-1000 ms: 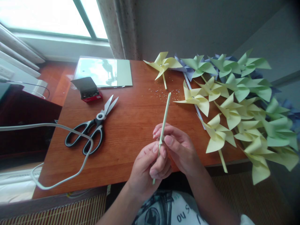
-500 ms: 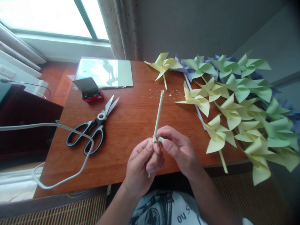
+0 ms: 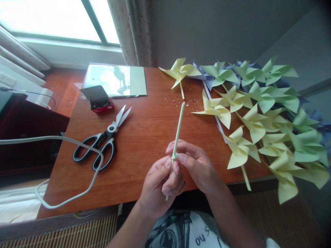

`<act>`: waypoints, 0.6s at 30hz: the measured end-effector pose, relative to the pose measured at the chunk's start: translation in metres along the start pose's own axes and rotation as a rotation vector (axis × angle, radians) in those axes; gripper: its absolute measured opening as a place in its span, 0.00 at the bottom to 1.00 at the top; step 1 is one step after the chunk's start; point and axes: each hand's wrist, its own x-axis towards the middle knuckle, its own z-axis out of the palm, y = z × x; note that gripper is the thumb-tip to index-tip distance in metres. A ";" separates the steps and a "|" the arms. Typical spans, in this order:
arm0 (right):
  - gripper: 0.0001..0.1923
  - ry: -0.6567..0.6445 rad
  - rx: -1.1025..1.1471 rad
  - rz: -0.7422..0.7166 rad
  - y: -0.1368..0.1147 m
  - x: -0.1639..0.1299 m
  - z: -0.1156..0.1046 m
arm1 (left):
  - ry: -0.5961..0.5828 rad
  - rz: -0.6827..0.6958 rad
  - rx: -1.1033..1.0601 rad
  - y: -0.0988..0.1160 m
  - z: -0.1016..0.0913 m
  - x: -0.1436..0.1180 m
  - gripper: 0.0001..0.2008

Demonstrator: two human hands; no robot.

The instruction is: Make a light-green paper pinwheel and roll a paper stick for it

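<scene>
- The left hand (image 3: pixel 161 181) closes around the lower part of a thin rolled paper stick (image 3: pixel 178 127), at the lower centre of the frame, just past the near edge of the wooden table (image 3: pixel 144 137).
- The right hand (image 3: pixel 196 165) pinches the same stick between thumb and fingertips, just above the left-hand grip; the 2 hands touch.
- The stick tilts up and to the right; its top end lies over scattered small bits (image 3: pixel 181 101) at centre frame.
- Bare table surface lies between the hands and the scissors (image 3: pixel 103 141) at centre left.
- Paper pinwheels (image 3: pixel 258 110) crowd the right side and overhang the near right edge.
- A white cable (image 3: pixel 64 144) loops over the left edge.
- A small red box (image 3: pixel 99 100) and a glossy sheet (image 3: pixel 116 80) sit at the upper left of the table.
</scene>
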 end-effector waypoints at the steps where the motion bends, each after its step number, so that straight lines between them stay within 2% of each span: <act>1: 0.08 -0.005 0.010 0.004 0.000 0.000 0.000 | -0.002 -0.005 -0.008 0.000 0.000 0.000 0.17; 5: 0.07 0.037 -0.027 -0.057 0.000 -0.001 0.000 | 0.029 0.003 0.029 0.001 -0.002 0.000 0.16; 9: 0.05 0.108 -0.166 -0.118 -0.007 -0.003 0.001 | 0.095 0.048 0.141 0.003 -0.006 0.001 0.16; 13: 0.04 0.117 -0.246 -0.096 -0.014 -0.005 0.003 | 0.153 0.076 0.209 0.003 -0.008 0.002 0.16; 18: 0.05 0.065 -0.143 -0.030 -0.008 0.000 0.000 | 0.155 0.077 0.207 0.002 -0.004 0.001 0.15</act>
